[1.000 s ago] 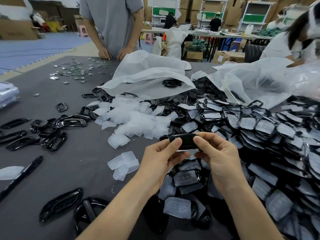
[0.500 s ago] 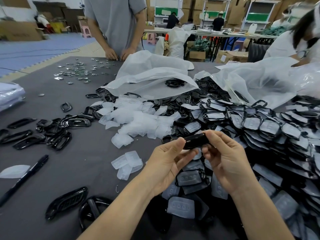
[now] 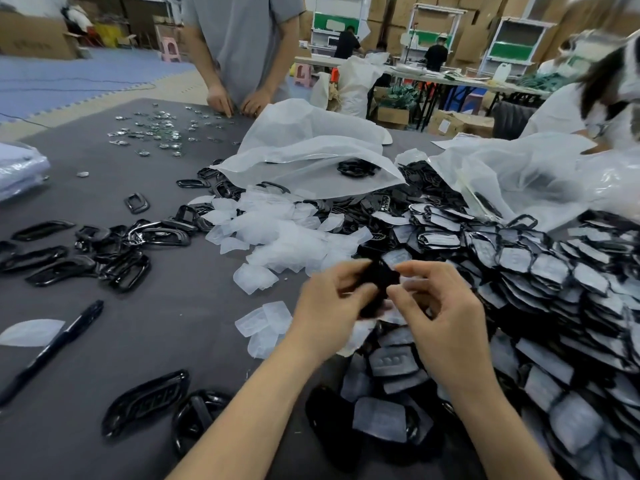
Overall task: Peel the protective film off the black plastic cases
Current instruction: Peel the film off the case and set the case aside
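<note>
Above the near middle of the grey table, my left hand (image 3: 329, 306) and my right hand (image 3: 440, 313) hold one black plastic case (image 3: 377, 285) between them. The case is blurred and stands nearly on end; both hands pinch it with curled fingers. A big heap of film-covered black cases (image 3: 540, 271) fills the right side. Peeled translucent films (image 3: 284, 233) lie piled just beyond my hands, and a few more films (image 3: 266, 323) lie by my left wrist.
Bare black cases and frames (image 3: 104, 251) lie scattered at left, two more (image 3: 149, 400) near the front edge. A black pen (image 3: 55, 348) lies at left. White plastic bags (image 3: 311, 150) sit behind. A person in grey (image 3: 242, 46) works over small metal parts (image 3: 156, 129) at the far edge.
The case has turned from lying flat between my fingertips to standing nearly on end, and both hands have shifted their grip around it. The view has drifted slightly.
</note>
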